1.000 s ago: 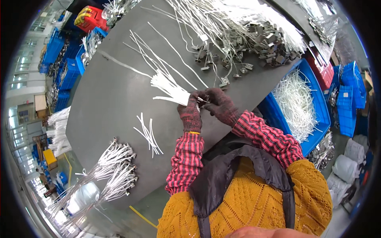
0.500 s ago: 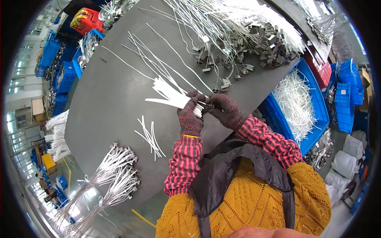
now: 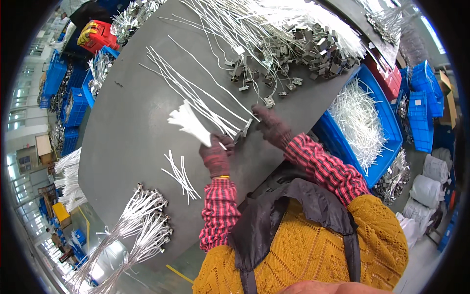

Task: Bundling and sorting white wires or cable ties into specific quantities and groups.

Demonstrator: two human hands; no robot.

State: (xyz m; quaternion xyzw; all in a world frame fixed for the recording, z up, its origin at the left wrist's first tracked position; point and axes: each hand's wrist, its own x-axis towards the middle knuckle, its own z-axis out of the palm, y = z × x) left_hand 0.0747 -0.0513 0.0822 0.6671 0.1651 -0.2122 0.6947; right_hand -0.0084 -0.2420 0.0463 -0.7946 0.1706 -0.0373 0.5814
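Dark knitted gloves cover both hands. My left hand (image 3: 217,156) is closed around a bunch of short white sleeves (image 3: 188,122), whose loose ends fan out up and to the left. My right hand (image 3: 272,126) is slightly blurred, its thumb and forefinger apart near the end of a long white wire. Between the hands, small metal connectors (image 3: 247,128) sit at the near ends of several white wires (image 3: 196,98) stretched across the dark table. Just beyond my right fingertips lies another metal connector (image 3: 269,101).
A heap of wires with metal connectors (image 3: 318,54) covers the far table (image 3: 117,132). Several loose sleeves (image 3: 181,179) lie left of my left hand. Tied wire bundles (image 3: 147,210) rest at the near left edge. A blue crate (image 3: 387,161) of white sleeves stands at the right.
My hands have moved apart. The left, with the sleeves, shifted left and down; the right came away from it. The connectors between them have come into view on the table.
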